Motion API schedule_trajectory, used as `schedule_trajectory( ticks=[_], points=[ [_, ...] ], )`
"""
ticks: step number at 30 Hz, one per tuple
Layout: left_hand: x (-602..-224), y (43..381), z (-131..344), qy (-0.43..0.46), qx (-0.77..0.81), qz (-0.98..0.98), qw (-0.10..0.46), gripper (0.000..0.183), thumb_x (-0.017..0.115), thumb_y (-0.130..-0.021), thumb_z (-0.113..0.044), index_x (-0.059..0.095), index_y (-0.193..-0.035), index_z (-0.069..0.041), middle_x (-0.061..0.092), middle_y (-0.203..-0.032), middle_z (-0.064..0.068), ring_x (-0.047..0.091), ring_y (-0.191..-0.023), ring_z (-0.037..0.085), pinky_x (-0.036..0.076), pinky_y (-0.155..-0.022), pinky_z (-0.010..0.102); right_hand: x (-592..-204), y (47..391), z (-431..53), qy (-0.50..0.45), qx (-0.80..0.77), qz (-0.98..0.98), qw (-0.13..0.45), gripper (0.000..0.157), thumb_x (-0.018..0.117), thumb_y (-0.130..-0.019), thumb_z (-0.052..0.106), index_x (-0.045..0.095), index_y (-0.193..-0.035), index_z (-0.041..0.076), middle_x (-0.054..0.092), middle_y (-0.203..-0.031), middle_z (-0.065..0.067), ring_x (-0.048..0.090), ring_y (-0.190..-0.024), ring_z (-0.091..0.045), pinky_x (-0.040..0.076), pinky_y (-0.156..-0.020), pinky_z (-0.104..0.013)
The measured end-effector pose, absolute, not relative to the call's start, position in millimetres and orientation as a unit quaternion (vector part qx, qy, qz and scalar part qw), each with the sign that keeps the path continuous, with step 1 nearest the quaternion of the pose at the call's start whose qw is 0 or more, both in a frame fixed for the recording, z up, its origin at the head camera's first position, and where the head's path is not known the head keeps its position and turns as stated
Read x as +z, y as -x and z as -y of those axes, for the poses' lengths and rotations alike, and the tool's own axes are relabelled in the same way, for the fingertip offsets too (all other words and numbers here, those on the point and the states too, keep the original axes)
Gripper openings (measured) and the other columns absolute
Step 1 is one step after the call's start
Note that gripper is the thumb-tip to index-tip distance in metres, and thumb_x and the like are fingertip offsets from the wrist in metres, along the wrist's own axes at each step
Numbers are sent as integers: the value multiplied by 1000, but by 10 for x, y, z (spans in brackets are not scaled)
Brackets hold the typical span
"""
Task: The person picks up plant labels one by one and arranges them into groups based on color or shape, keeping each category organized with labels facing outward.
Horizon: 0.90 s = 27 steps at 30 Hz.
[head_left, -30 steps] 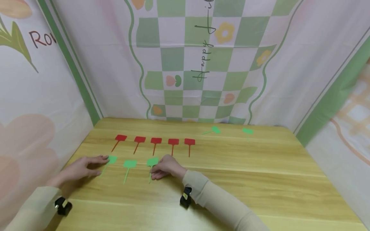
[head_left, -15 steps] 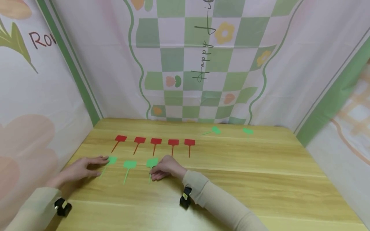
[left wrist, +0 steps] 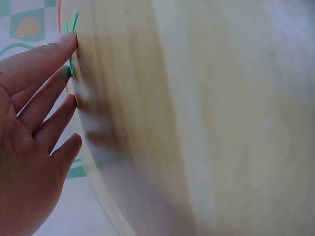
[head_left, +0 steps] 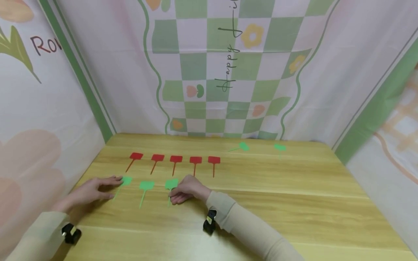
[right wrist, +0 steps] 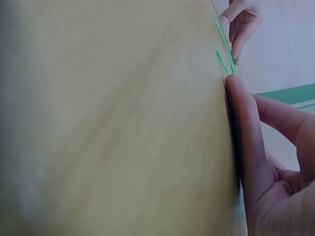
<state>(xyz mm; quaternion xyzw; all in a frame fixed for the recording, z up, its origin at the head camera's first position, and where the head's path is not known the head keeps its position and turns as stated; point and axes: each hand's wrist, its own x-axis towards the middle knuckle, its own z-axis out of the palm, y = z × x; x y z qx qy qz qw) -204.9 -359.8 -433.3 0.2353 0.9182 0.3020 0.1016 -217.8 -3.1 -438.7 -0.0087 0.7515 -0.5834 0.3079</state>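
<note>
Three green T-shaped plant labels lie in a front row on the table in the head view. My left hand [head_left: 93, 188] rests by the leftmost green plant label [head_left: 127, 180], its fairly straight fingers touching the head and stem. The middle green plant label [head_left: 147, 185] lies between my hands, untouched. With curled fingers, my right hand [head_left: 189, 190] pinches the stem of the third green plant label [head_left: 171, 184], hiding part of it. In the right wrist view thin green stems [right wrist: 224, 61] show edge-on beyond the fingertips.
Behind the hands, several red plant labels [head_left: 176, 159] form a row on the wooden table [head_left: 277, 203]. Two more green labels, a tilted one [head_left: 243, 146] and another [head_left: 279, 147], lie near the back edge. Printed curtains [head_left: 218, 72] stand around the table.
</note>
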Motion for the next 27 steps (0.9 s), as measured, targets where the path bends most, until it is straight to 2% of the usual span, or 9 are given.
schedule_trajectory(
  ticks=[11,18,27],
  points=[
    [-4349,2058,3600,-236,303,-918,101,53,71,-82,-30,59,-128,-8,43,-144,17,30,-132,49,24,-101,68,-4356,2177,11,14,-580,-751,317,12,74,-80,8,74,-80,-5,72,-79,-20,71,-61,-20,57,-55,-27],
    [-4361,2072,3608,-240,280,-925,86,51,72,-81,-32,61,-127,-11,47,-142,14,36,-130,46,27,-101,62,-4354,2149,-23,31,-584,-746,320,14,71,-83,8,73,-82,-7,72,-80,-21,72,-64,-21,58,-59,-29],
    [-4361,2061,3611,-236,302,-919,94,51,71,-81,-31,60,-127,-10,45,-143,16,33,-131,48,26,-101,67,-4350,2091,-169,62,-563,-764,310,14,69,-85,10,73,-86,-3,73,-78,-17,72,-67,-20,58,-62,-29]
  ],
)
